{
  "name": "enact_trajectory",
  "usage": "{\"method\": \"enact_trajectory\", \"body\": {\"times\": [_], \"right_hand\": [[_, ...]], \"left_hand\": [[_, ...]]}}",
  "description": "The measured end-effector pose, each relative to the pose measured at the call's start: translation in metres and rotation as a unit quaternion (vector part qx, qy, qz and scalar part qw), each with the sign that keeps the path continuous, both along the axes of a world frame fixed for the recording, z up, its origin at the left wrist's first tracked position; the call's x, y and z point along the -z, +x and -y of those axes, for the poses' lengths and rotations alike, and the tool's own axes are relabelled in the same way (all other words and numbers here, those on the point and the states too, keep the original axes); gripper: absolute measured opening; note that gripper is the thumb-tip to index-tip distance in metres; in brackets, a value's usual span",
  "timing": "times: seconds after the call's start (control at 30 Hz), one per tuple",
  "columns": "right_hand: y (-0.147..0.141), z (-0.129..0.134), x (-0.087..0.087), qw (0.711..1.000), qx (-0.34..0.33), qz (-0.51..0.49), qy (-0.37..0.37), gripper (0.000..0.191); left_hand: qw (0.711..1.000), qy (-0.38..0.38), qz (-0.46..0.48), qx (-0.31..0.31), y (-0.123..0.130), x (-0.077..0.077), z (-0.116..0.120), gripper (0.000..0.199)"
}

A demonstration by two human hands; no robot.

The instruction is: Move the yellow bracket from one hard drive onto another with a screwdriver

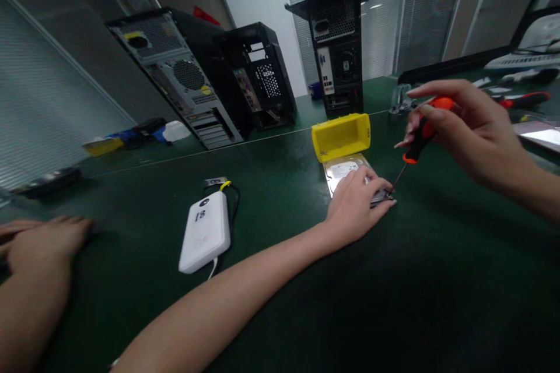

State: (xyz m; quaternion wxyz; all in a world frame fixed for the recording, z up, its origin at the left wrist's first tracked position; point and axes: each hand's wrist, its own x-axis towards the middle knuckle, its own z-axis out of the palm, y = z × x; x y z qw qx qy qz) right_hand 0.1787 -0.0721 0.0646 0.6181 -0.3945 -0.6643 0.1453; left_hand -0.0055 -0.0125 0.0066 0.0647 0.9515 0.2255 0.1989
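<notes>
Here, a hard drive (343,169) (yellow box (342,136) beyond) is clasped by the left hand (356,201); a screwdriver (421,139) is clamped in the grip of the right hand (475,131).

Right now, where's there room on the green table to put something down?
The green table is bare between the white device and the left hand, and right of the left forearm, along the picture's bottom edge. It's crowded around the screwdriver, hard drive and yellow box.
</notes>
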Motion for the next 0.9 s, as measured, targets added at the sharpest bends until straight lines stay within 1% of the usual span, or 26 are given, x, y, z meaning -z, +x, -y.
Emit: {"method": "enact_trajectory", "body": {"times": [0.1,0.2,0.33,0.47,0.67,0.77,0.9], "right_hand": [[-0.002,0.0023,0.001,1.0,-0.018,-0.002,0.003,0.029],[-0.0016,0.0023,0.0035,0.999,-0.043,-0.011,-0.012,0.036],[-0.0001,0.0015,0.0051,0.999,-0.035,0.018,-0.019,0.046],[-0.0009,0.0017,0.0034,0.999,-0.004,0.041,-0.008,0.043],[-0.002,-0.0005,0.0041,0.996,0.056,0.049,0.05,0.032],[-0.0017,-0.0001,0.0051,0.996,0.056,0.052,0.05,0.031],[0.0001,0.0025,0.0053,0.999,0.031,0.034,0.007,0.031]], "left_hand": [[1.0,0.002,-0.001,0.0,-0.0003,0.0,0.0002,0.024],[1.0,0.002,0.0,0.0,-0.0003,-0.0001,0.0005,0.024],[1.0,0.0,0.0,-0.002,-0.0002,-0.0001,0.0009,0.024],[1.0,0.0,0.001,0.001,-0.0005,0.0,0.0011,0.023],[1.0,0.004,0.002,-0.001,-0.0007,0.0004,0.0008,0.024],[1.0,0.006,0.004,0.001,-0.0008,0.0005,0.0005,0.024],[1.0,0.005,0.004,0.002,-0.0008,0.0007,0.0002,0.024]]}}
